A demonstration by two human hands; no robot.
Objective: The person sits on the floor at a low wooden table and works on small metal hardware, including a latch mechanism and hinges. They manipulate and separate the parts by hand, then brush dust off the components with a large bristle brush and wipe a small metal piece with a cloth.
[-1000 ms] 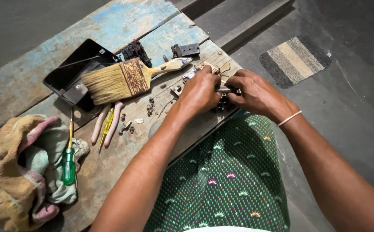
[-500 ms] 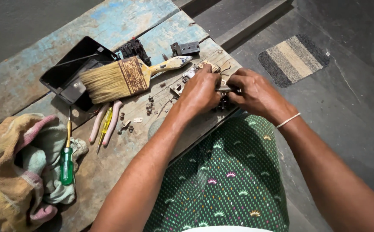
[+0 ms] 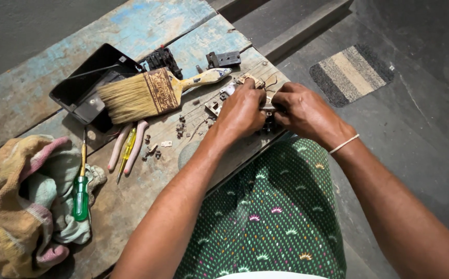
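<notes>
Two hands, left hand [image 3: 242, 111] and right hand [image 3: 302, 108] both closed on one small metal part [image 3: 266, 107] at the wooden table [image 3: 131, 206] edge, one paintbrush [image 3: 147, 93], one green screwdriver [image 3: 81, 194], one black tray [image 3: 80, 90], one rag [image 3: 23, 201].

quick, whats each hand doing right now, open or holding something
Left hand: closed on a small metal part at the wooden table's edge.
Right hand: closed on the same small part from the other side.
</notes>
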